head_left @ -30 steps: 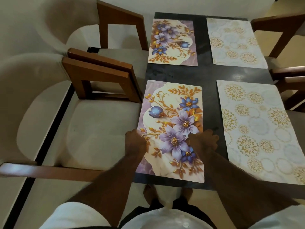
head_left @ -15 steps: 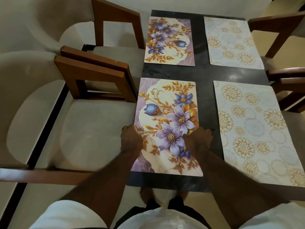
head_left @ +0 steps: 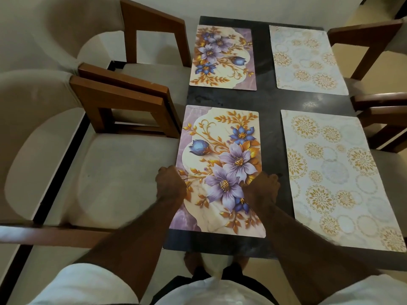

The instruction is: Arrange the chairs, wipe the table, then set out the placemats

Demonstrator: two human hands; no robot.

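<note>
A purple-and-gold floral rectangular placemat (head_left: pixel 220 150) lies flat at the dark stone table's (head_left: pixel 271 100) near left corner. The left hand (head_left: pixel 170 183) curls over its left edge and the right hand (head_left: pixel 262 188) over its right edge, both apparently pinching it.

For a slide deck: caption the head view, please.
Left hand and right hand hold the near floral placemat by its side edges on the dark table.
</note>
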